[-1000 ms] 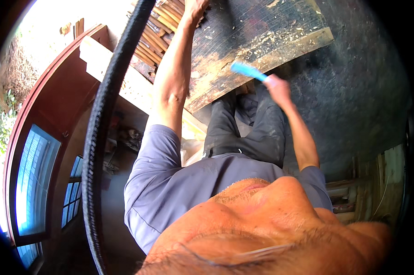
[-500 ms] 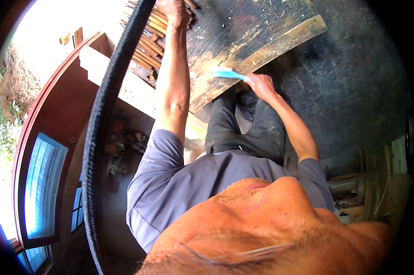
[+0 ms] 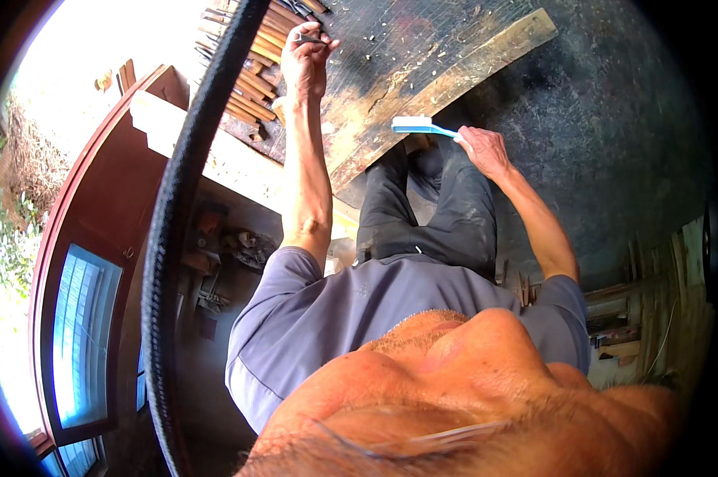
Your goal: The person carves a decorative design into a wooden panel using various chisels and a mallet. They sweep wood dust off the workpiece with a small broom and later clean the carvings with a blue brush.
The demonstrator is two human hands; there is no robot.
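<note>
Over the far left of the workbench (image 3: 406, 87), my left hand (image 3: 305, 67) is closed round a hand tool. A short dark metal part of the tool (image 3: 309, 38) sticks out at the fingers; the rest is mostly covered, so its exact kind does not show. Just left of that hand lie several wooden-handled tools (image 3: 255, 83) side by side. My right hand (image 3: 486, 151) grips the thin handle of a light blue brush (image 3: 413, 127) with white bristles. The brush head hovers by the bench's near edge, bristles turned away from me, apart from the left hand's tool.
Small chips lie scattered on the dark bench top. A pale board (image 3: 486, 60) runs along its near edge. A thick black braided cable (image 3: 176, 199) crosses the view at left, before a reddish-brown cabinet-like frame (image 3: 96, 191) with a window. Wood pieces (image 3: 653, 318) stand at the right.
My left hand has come back toward me from the far tools, and a tool now shows in it. My right hand and the brush have shifted slightly to the right.
</note>
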